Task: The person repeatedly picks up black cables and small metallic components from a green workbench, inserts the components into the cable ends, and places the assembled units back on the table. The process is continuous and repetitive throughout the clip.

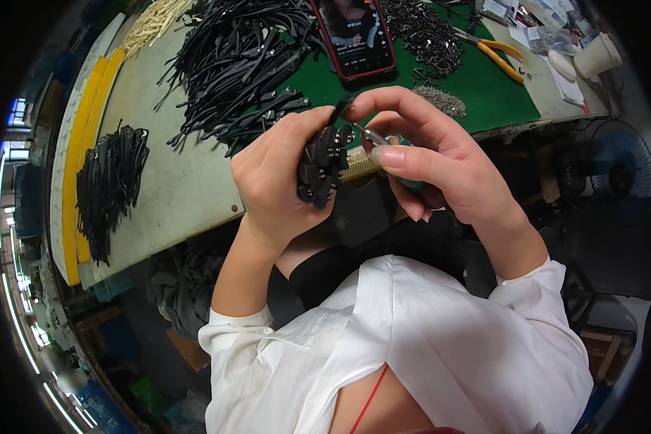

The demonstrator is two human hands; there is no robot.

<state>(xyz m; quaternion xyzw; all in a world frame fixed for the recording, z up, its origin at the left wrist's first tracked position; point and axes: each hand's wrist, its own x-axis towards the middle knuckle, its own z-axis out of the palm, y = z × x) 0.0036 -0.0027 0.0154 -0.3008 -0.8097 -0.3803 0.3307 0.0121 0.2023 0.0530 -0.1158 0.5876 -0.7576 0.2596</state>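
My left hand point(264, 173) is closed round a bundle of black eyeglass temples point(321, 168), their ends with small metal hinge parts facing right. One black piece stands up past the fingertips, between my two hands. In my right hand point(459, 163) is a small screwdriver point(374, 137) with a teal handle, pinched between thumb and fingers. Its thin tip points left, close to the metal parts of the bundle; whether it touches them I cannot tell. Both hands are raised over the table's near edge.
A large heap of black temples point(228, 69) lies beyond my hands, a smaller bunch point(112, 188) by yellow strips point(87, 152) at left. On the green mat point(503, 108) are a phone point(354, 43), dark small parts point(430, 43), tiny silvery pieces point(445, 101) and yellow-handled pliers point(500, 60). A fan point(620, 170) stands right.
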